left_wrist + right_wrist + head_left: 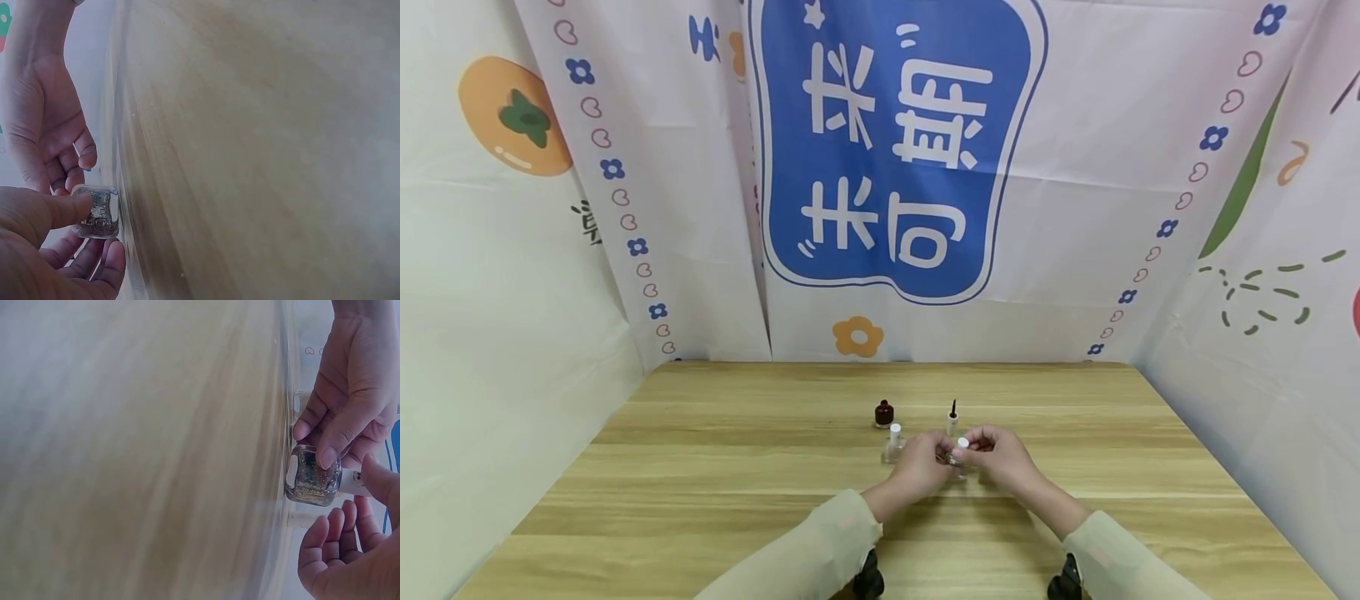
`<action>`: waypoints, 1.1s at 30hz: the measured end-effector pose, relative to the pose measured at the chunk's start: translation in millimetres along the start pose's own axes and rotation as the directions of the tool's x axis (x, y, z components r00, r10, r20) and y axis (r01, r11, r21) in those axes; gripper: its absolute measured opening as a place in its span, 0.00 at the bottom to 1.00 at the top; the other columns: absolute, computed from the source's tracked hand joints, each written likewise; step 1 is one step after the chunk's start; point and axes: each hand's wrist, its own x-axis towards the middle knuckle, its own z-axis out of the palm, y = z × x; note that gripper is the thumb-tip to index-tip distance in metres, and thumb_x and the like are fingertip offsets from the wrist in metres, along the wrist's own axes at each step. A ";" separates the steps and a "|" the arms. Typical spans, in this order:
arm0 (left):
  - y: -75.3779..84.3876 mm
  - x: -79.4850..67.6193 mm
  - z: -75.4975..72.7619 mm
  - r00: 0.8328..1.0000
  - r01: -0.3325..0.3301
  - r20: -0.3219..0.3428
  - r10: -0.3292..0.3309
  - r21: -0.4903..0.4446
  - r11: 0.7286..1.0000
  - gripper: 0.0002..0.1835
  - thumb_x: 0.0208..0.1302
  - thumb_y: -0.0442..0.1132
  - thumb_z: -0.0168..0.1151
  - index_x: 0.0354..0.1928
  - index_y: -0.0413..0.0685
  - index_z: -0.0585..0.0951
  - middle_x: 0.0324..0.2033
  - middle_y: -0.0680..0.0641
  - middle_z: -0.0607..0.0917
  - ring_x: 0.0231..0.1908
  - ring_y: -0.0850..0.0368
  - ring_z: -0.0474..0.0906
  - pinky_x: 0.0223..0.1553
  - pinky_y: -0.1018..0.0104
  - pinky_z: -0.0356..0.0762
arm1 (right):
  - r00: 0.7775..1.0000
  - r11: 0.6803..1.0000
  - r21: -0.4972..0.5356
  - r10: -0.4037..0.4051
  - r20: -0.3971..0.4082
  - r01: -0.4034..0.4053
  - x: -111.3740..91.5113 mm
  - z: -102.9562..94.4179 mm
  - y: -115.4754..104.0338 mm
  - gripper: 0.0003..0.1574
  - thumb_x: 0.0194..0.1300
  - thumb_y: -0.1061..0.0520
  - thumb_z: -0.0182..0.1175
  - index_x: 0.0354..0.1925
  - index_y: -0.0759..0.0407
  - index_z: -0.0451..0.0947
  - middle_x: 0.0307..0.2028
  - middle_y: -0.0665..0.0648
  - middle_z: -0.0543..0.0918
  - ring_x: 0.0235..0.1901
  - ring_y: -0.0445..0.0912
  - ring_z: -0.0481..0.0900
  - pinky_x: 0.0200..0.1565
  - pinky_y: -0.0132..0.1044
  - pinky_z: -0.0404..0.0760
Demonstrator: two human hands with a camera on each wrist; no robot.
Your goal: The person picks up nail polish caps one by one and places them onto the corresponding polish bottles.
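- Step in hand: a glitter bottle [312, 478] is held between both hands over the counter [737, 475], and its white cap [351, 481] is judged to be in the process of being turned.
- Left hand [922, 461]: the bottle's body is gripped, with the thumb laid flat across one face.
- Right hand [1006, 457]: the cap is pinched between thumb and forefinger, the other fingers being loosely curled.
- Next move: a steady grip on the glass and a twist at the cap are judged to be called for; whether the cap is seated or loosened cannot be told at this angle.
- Materials: thick, transparent glass with rounded corners is seen, silvery flecks being spread within; the cap is smooth and cylindrical.
- Surroundings: a dark red bottle [884, 415], uncapped, a white-capped clear bottle [891, 454] and an upturned applicator [952, 422] with dark bristles are set nearby on streaked, wood-patterned board.
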 end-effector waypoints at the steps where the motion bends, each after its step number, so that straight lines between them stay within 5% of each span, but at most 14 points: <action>1: 0.1 -0.1 0.0 1.000 0.001 -0.001 -0.001 0.003 1.000 0.12 0.48 0.23 0.72 0.34 0.41 0.81 0.27 0.54 0.81 0.29 0.62 0.76 0.33 0.71 0.79 | 1.000 1.000 0.000 -0.001 0.003 0.001 -0.2 -0.1 -0.2 0.12 0.57 0.61 0.71 0.37 0.65 0.79 0.32 0.55 0.80 0.33 0.46 0.75 0.33 0.34 0.76; 19: 0.4 -1.4 0.1 1.000 -0.022 -0.003 0.022 0.051 0.998 0.11 0.48 0.25 0.72 0.33 0.42 0.81 0.28 0.52 0.82 0.29 0.61 0.77 0.34 0.70 0.79 | 1.000 1.000 0.001 -0.017 0.017 0.017 -0.1 1.3 0.1 0.13 0.55 0.62 0.72 0.37 0.66 0.80 0.31 0.55 0.80 0.32 0.46 0.75 0.34 0.33 0.76; 33: 5.6 -1.2 -7.1 0.999 0.031 0.021 -0.031 0.019 0.999 0.13 0.51 0.26 0.70 0.39 0.41 0.81 0.32 0.52 0.82 0.33 0.59 0.78 0.36 0.67 0.80 | 1.000 1.000 0.000 0.016 0.010 -0.016 -2.2 -3.1 -5.6 0.16 0.56 0.60 0.71 0.40 0.65 0.78 0.34 0.56 0.80 0.35 0.47 0.76 0.36 0.34 0.78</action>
